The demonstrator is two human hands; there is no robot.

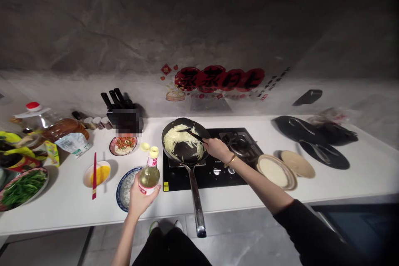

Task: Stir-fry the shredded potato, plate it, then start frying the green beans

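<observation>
While your left hand (140, 197) is wrapped around the lower body of the bottle (150, 178), fingers and thumb closed on it, your right hand (216, 149) is clamped on the dark handle of a utensil (196, 135) reaching into the pan (185, 151). Bottle: roughly upright, in front of the blue-rimmed plate (120, 195) as you look down, left of the stove (182, 184). Pale liquid inside; expect moderate weight that shifts when tipped. The wall looks smooth and stiff, likely slippery if your palm is wet or oily, and breakable if glass. Your grip low on the label suits it; keep the neck free. A small yellow cap (145, 146) lies on the counter just behind.

Pan: on the stove, handle (196, 203) pointing toward you, in neither hand. Probably heavy, best held by that long metal handle. The pale shreds (170, 137) line its wall; judged light, limp and easily broken. The utensil's head is partly lost among them, so you cannot tell its shape; hold it by the handle, clear of the hot rim.
</observation>
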